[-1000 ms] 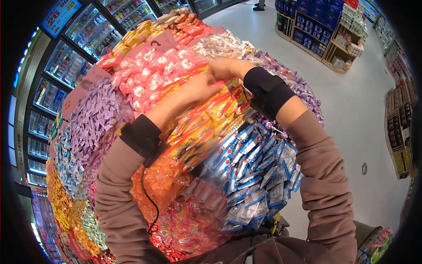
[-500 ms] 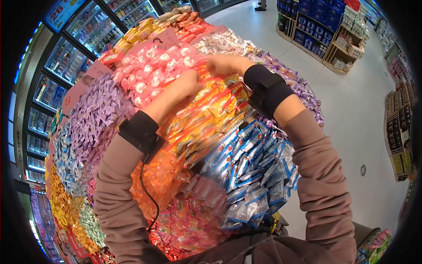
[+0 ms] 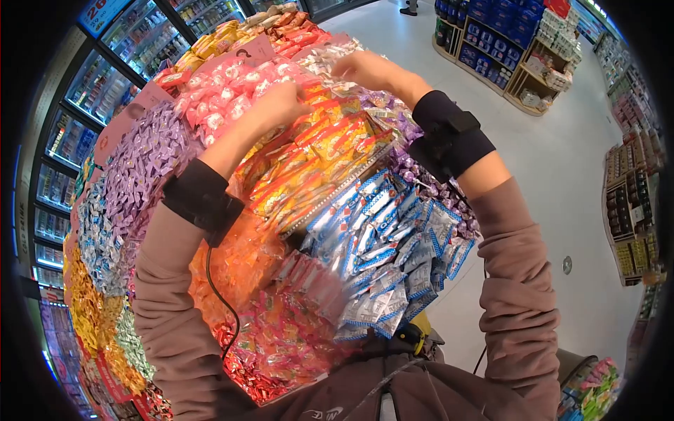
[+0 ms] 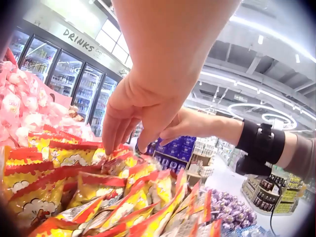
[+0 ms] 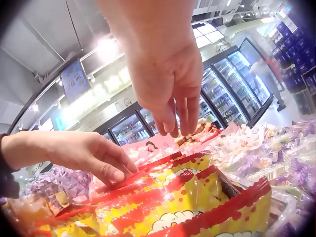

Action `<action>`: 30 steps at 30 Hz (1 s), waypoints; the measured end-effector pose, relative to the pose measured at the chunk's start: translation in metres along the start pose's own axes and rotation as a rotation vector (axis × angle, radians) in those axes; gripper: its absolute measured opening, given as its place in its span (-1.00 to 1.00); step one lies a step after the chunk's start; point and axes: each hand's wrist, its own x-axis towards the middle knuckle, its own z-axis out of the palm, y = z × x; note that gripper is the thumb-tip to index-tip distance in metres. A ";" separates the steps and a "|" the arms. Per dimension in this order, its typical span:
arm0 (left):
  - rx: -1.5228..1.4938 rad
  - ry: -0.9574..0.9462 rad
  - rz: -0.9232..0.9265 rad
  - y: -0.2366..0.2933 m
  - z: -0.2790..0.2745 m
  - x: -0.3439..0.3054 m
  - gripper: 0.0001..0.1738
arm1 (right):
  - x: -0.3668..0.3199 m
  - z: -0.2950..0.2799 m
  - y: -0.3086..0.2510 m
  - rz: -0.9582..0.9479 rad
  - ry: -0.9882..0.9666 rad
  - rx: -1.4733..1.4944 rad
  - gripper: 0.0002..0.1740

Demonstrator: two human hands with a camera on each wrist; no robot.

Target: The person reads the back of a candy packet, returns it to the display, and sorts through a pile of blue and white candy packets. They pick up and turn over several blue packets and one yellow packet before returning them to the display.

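Rows of yellow and red snack packets (image 3: 316, 161) lie in a bin of the round display. My left hand (image 3: 283, 105) is at their far left corner; in the right wrist view the left hand's fingertips (image 5: 118, 174) touch the packets' red edges. My right hand (image 3: 365, 69) hovers beyond the packets, near white wrapped sweets (image 3: 324, 59). Its fingers point down, relaxed, with nothing between them in the right wrist view (image 5: 178, 116). The left wrist view shows the left hand (image 4: 143, 108) with its fingers bent down over the packets (image 4: 94, 190).
Pink sweets (image 3: 225, 88) and purple sweets (image 3: 144, 158) lie to the left. Blue and white packets (image 3: 393, 238) and orange ones (image 3: 239, 263) are nearer my body. Drink fridges (image 3: 102, 88) stand at the back left; stocked shelves (image 3: 491, 42) stand at the back right.
Both hands have moved apart from each other and farther from my body. The right hand has risen off the yellow packets toward the white sweets. The whole view has shifted slightly.
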 end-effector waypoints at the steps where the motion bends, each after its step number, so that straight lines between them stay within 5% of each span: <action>1: -0.053 0.007 0.002 0.011 -0.010 -0.006 -0.57 | -0.009 -0.008 -0.004 -0.020 0.021 -0.016 -0.74; 4: -0.110 0.227 0.201 0.050 -0.029 -0.035 -0.61 | -0.039 -0.022 -0.011 -0.049 0.138 0.039 -0.76; 9: -0.200 0.323 0.273 0.117 -0.031 -0.103 -0.73 | -0.114 -0.034 -0.023 -0.046 0.262 0.175 -0.79; 14: -0.261 0.323 0.228 0.137 0.039 -0.153 -0.72 | -0.178 -0.012 -0.009 0.160 0.165 0.138 -0.80; 20: -0.304 0.198 0.120 0.116 0.127 -0.145 -0.73 | -0.216 0.030 0.001 0.132 -0.047 0.111 -0.82; 26: -0.440 0.042 0.047 0.112 0.153 -0.122 -0.71 | -0.222 0.069 0.011 0.121 -0.221 -0.037 -0.68; 30: -0.241 0.053 0.096 0.112 0.165 -0.121 -0.64 | -0.217 0.072 0.002 0.214 -0.341 -0.109 -0.66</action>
